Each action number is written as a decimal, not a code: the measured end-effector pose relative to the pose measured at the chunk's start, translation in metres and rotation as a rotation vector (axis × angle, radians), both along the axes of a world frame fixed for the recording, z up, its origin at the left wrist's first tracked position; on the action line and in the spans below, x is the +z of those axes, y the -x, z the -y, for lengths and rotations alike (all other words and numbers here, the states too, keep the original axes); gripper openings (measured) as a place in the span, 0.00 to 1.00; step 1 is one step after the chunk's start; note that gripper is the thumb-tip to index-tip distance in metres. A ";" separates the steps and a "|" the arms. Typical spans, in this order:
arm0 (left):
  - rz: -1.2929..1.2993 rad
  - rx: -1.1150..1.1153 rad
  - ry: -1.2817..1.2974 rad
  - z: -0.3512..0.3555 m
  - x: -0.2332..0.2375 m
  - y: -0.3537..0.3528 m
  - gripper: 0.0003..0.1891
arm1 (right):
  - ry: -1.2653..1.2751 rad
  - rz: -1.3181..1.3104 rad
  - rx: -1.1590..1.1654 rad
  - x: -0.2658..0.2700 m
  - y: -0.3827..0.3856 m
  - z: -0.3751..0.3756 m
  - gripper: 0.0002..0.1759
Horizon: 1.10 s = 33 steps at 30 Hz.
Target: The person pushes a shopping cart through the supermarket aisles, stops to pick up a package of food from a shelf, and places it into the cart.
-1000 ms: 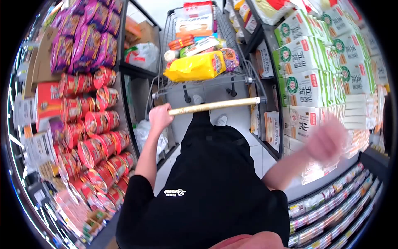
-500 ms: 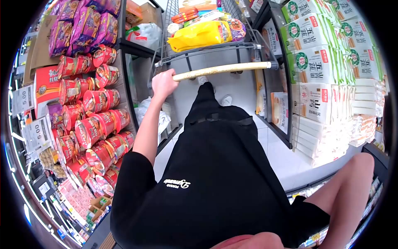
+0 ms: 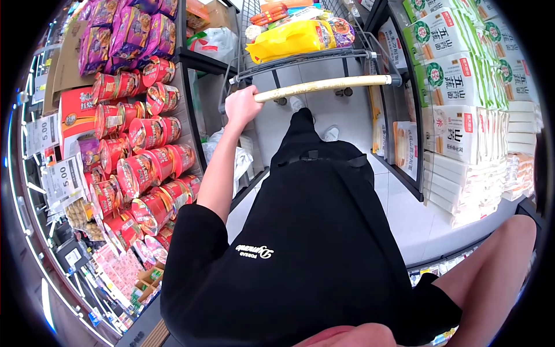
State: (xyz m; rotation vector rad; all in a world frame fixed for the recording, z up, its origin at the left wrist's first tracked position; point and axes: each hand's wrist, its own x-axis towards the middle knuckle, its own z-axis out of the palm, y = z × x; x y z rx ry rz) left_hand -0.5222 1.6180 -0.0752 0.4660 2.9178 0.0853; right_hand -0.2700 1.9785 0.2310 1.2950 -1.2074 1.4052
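My left hand (image 3: 243, 106) is closed around the left end of the pale yellow push bar (image 3: 326, 87) of a shopping cart. Ahead of the bar is the cart's grey wire basket (image 3: 303, 61). Inside lie a bright yellow plastic package (image 3: 289, 42), orange-red stick-shaped goods (image 3: 273, 15) and a purple packet (image 3: 342, 33). My right arm (image 3: 491, 269) is bent with its elbow out to the right. The right hand itself is out of the frame.
Red instant noodle cups (image 3: 144, 173) and purple noodle packets (image 3: 130, 36) are stacked at left beside price cards (image 3: 62, 180). On the right stand piles of white-and-green packages (image 3: 451, 81). Dark shelf frames (image 3: 399, 168) edge the aisle closely on both sides of the cart.
The view has shifted, so the shelves, cart and my body appear slightly farther right. The cart sits a little higher in view. My left hand keeps its hold on the bar.
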 end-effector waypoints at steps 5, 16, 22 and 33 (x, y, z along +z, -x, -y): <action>0.016 0.016 0.012 0.000 0.000 -0.001 0.07 | -0.002 -0.014 0.017 0.003 -0.002 0.002 0.09; -0.014 0.004 -0.004 0.003 -0.001 -0.003 0.08 | -0.051 -0.098 0.066 0.016 -0.004 0.008 0.09; -0.027 -0.006 -0.044 0.003 0.001 -0.002 0.07 | -0.109 -0.169 0.095 0.021 -0.003 0.010 0.09; -0.049 -0.015 -0.064 0.004 0.002 -0.004 0.07 | -0.144 -0.246 0.165 0.027 -0.004 0.011 0.09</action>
